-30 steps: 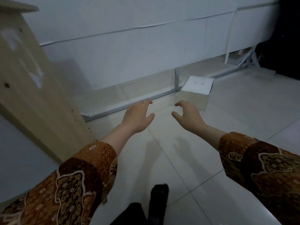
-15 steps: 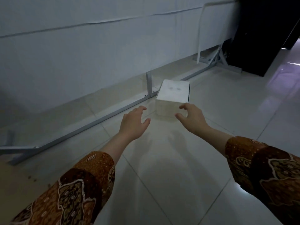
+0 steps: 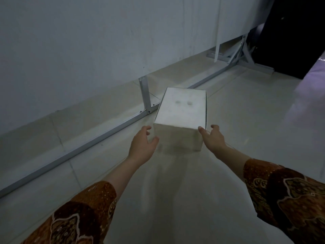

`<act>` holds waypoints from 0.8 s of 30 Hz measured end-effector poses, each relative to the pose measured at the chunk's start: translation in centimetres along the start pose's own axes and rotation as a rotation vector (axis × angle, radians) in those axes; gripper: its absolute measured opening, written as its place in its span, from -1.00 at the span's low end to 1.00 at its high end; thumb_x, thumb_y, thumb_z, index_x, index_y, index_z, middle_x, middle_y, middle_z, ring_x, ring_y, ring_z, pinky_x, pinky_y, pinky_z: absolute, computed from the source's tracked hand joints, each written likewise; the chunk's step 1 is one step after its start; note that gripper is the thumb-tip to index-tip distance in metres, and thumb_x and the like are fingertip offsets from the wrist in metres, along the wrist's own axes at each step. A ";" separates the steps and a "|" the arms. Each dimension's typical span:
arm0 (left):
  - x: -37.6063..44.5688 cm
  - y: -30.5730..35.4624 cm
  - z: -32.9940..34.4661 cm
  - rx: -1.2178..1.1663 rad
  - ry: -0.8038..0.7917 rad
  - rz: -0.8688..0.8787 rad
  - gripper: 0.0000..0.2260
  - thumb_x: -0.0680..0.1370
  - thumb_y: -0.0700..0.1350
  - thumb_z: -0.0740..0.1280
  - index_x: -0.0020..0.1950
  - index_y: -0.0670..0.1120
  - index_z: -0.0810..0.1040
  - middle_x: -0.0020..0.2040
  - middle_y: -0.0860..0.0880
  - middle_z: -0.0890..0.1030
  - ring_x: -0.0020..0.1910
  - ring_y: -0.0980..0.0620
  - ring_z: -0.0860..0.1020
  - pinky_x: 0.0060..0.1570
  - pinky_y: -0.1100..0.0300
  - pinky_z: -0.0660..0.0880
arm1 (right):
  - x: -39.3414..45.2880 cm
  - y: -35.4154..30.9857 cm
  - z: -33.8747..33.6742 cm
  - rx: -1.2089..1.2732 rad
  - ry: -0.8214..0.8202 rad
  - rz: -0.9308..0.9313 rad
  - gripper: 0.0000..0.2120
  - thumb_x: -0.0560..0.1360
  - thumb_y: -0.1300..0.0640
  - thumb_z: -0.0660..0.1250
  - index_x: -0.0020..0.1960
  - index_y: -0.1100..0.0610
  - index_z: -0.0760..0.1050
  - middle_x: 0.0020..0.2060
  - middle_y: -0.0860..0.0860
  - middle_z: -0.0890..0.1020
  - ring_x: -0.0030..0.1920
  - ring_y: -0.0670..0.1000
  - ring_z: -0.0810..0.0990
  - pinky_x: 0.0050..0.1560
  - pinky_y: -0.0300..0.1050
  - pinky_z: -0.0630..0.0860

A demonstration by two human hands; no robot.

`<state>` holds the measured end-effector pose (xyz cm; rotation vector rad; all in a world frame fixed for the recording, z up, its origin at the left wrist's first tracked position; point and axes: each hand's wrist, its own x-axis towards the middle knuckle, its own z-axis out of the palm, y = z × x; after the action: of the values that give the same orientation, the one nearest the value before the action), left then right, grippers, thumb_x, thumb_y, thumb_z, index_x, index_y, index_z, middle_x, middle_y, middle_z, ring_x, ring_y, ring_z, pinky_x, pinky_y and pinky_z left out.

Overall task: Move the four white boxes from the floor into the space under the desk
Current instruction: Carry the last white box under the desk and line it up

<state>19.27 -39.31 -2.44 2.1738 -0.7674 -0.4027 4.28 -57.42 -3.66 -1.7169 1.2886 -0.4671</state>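
One white box (image 3: 181, 110) stands on the tiled floor, close to a grey metal frame rail. Two faint round marks show on its top face. My left hand (image 3: 143, 143) is spread open just off the box's near left corner, with a small gap to it. At the near right corner my right hand (image 3: 212, 138) is also open, its thumb at the box's top edge. Neither hand holds the box. No other white box and no desk are in view.
A white panel wall (image 3: 88, 50) runs along the left on a grey metal frame (image 3: 84, 145) with an upright post (image 3: 145, 92) beside the box. A braced frame foot (image 3: 246, 55) and a dark opening (image 3: 295, 36) lie at the far right. Pale floor tiles (image 3: 255, 111) spread right.
My view has swung right, away from the wooden desk side, and closer to the box. Both hands have reached forward from bare floor to the box's near corners.
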 end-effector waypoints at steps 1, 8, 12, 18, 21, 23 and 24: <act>1.4 -0.4 0.9 -0.039 0.011 -0.020 -0.54 0.54 0.01 0.33 0.40 -0.07 0.37 0.29 -0.13 0.51 0.19 -0.05 0.50 0.03 0.18 0.38 | 1.5 0.4 0.8 0.024 -0.022 0.022 -0.34 0.54 -0.11 0.24 0.48 0.21 0.13 0.41 0.25 0.34 0.39 0.25 0.33 0.29 0.03 0.32; 8.7 -1.4 3.8 -0.305 -0.113 -0.175 -0.28 0.51 0.07 0.36 0.57 -0.05 0.09 0.56 -0.05 0.22 0.50 -0.04 0.24 0.29 0.19 0.21 | 6.3 2.0 4.5 0.209 0.067 0.094 -0.43 0.55 0.02 0.26 0.47 0.18 0.16 0.37 0.22 0.40 0.31 0.24 0.41 0.23 0.04 0.39; 10.2 -1.6 4.7 -0.496 -0.082 -0.306 -0.23 0.51 0.05 0.37 0.58 -0.12 0.04 0.54 -0.11 0.26 0.44 -0.08 0.34 0.19 0.19 0.28 | 6.5 2.7 4.5 0.306 0.063 0.086 -0.60 0.53 0.13 0.28 0.30 0.22 0.28 0.20 0.19 0.50 0.01 0.10 0.47 -0.07 -0.05 0.41; 9.5 -2.6 4.3 -0.093 -0.013 -0.312 -0.26 0.37 0.34 0.35 0.42 -0.05 0.41 0.44 -0.08 0.43 0.38 -0.13 0.41 0.31 0.01 0.40 | 6.4 4.1 2.7 0.179 0.139 0.154 -0.41 0.44 -0.23 0.28 0.32 0.13 0.36 0.25 0.17 0.50 0.12 0.18 0.51 0.11 0.07 0.47; 8.9 -3.0 4.2 -0.031 0.023 -0.321 -0.48 0.33 0.36 0.36 -0.10 -0.10 0.49 -0.06 -0.05 0.58 -0.06 -0.09 0.51 -0.29 0.13 0.38 | 6.2 4.4 2.9 0.074 0.009 0.176 -0.33 0.41 -0.36 0.22 0.23 0.18 0.41 0.24 0.18 0.50 0.05 0.15 0.49 0.05 0.01 0.44; 8.8 -3.0 4.6 -0.110 -0.046 -0.397 -0.40 0.36 0.30 0.39 0.12 -0.16 0.44 0.12 -0.11 0.56 0.04 -0.11 0.53 -0.21 0.10 0.46 | 5.9 4.5 3.5 0.187 -0.095 0.261 -0.20 0.39 -0.35 0.28 0.37 0.21 0.26 0.32 0.18 0.40 0.17 0.17 0.45 0.12 0.04 0.43; 8.6 -3.0 4.7 -0.203 -0.111 -0.467 -0.27 0.38 0.25 0.42 0.34 -0.20 0.34 0.27 -0.16 0.50 0.15 -0.15 0.53 -0.04 0.05 0.53 | 5.9 4.5 3.6 0.272 -0.157 0.305 -0.15 0.39 -0.32 0.31 0.45 0.19 0.14 0.38 0.17 0.34 0.25 0.20 0.43 0.20 0.08 0.44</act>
<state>24.66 -46.01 -8.06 2.1366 -0.2515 -0.8072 6.66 -61.32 -10.46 -1.2791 1.2810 -0.3058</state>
